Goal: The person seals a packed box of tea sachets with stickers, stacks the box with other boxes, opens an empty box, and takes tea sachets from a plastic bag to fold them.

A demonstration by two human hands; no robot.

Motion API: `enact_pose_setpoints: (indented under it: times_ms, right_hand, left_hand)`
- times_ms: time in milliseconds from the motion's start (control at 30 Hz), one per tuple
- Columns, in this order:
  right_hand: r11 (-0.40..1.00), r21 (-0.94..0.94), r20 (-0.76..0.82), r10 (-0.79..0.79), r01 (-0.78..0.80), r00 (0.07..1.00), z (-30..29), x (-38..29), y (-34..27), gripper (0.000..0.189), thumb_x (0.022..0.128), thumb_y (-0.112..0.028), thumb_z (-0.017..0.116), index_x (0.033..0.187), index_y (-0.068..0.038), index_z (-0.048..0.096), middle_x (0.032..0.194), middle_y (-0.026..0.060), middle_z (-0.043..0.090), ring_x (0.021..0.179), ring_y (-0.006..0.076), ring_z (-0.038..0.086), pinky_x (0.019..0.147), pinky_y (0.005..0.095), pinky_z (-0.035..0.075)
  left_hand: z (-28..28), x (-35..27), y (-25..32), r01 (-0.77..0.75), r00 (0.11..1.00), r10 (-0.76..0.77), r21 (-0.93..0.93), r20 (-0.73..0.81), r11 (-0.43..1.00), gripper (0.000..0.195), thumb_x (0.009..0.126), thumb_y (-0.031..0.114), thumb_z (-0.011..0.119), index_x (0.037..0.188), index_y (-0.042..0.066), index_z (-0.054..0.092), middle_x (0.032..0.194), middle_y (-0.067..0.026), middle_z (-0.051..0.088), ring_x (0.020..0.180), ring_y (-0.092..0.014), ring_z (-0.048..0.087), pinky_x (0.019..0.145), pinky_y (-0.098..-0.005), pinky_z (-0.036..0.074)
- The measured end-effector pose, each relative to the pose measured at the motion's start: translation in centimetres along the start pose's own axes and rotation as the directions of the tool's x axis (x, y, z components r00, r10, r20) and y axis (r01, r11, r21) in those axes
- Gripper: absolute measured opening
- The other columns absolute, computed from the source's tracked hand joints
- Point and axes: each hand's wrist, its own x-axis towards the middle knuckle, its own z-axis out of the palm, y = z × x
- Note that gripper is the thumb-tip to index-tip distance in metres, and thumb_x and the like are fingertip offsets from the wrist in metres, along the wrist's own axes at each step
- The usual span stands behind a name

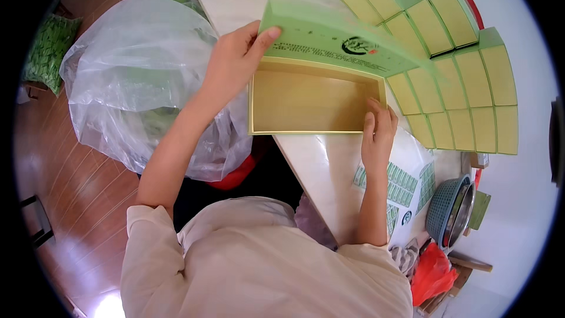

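In front of me a cardboard gift box (pixel 309 102) with pale yellow walls lies open, its inside bare. Its green printed lid (pixel 318 40) is raised along the far side and slightly blurred. My left hand (pixel 240 60) grips the lid's left end, with the thumb on the printed face. At the box's right end, my right hand (pixel 380 128) holds the side wall, fingers reaching inside and thumb near the front corner. The box's front left corner juts past the table edge.
Stacked green and yellow boxes (pixel 459 84) stand to the right. Sheets of green stickers (pixel 401 185) lie on the white table (pixel 304 163), near a blue plastic basket (pixel 441 207) and a red plastic bag (pixel 432 274). A large clear plastic bag (pixel 137 75) bulges at left.
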Motion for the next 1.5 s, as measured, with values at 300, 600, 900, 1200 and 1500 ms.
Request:
enact_pose_setpoints:
  times_ms: [300,600,900,1200,1500]
  right_hand:
    - [0.999,-0.017,-0.042,0.032,-0.032,0.999,0.2,-0.4,-0.6,0.024,0.093,-0.009,0.044,0.102,0.0,0.065,0.102,0.0162,0.064,0.106,0.039,0.051,0.089,0.0454,0.042]
    - [0.993,-0.093,-0.046,-0.078,0.073,0.996,0.5,-0.3,-0.3,0.028,0.095,-0.013,0.04,0.101,0.0,0.065,0.1,0.0155,0.065,0.107,0.0378,0.051,0.092,0.0461,0.04]
    - [0.991,-0.102,-0.294,-0.108,0.081,0.95,0.0,-2.8,-6.4,0.017,0.087,-0.002,0.051,0.101,-0.003,0.061,0.11,0.0157,0.059,0.111,0.0362,0.049,0.097,0.0443,0.036]
    - [0.865,0.301,-0.103,-0.389,0.401,0.916,8.1,-6.6,-19.2,0.026,0.072,0.004,0.058,0.094,-0.009,0.064,0.113,0.0104,0.058,0.106,0.0343,0.048,0.098,0.0427,0.033]
    - [0.647,0.512,-0.157,-0.577,0.565,0.802,15.7,-4.5,-25.7,0.024,0.074,0.001,0.059,0.097,-0.008,0.062,0.106,0.009,0.064,0.103,0.0319,0.057,0.091,0.041,0.038]
  left_hand:
    - [0.5,3.0,-1.3,0.442,0.893,-0.368,-0.344,0.26,0.828,0.059,0.096,0.049,0.045,0.117,-0.005,0.059,0.107,-0.0124,0.065,0.097,-0.018,0.059,0.085,-0.0285,0.043]
    - [-0.4,0.2,-0.9,0.45,0.893,-0.323,-0.663,0.314,0.599,0.053,0.101,0.037,0.039,0.137,-0.001,0.042,0.137,-0.0108,0.048,0.126,-0.02,0.045,0.106,-0.0318,0.032]
    - [-3.5,-15.2,-5.5,0.34,0.94,-0.28,-0.483,0.195,0.806,0.031,0.101,0.023,0.043,0.119,0.001,0.056,0.112,-0.0077,0.061,0.106,-0.015,0.057,0.096,-0.0299,0.042]
    - [-5.6,-27.3,-12.6,0.429,0.822,-0.558,-0.527,-0.109,0.734,0.02,0.099,0.014,0.046,0.107,0.002,0.059,0.092,-0.0039,0.063,0.089,-0.012,0.059,0.083,-0.0253,0.045]
    - [-11.6,-26.3,-12.5,0.323,0.702,-0.419,-0.267,-0.575,0.908,0.038,0.087,0.006,0.062,0.122,0.001,0.05,0.117,-0.0116,0.054,0.109,-0.021,0.053,0.092,-0.0325,0.044]
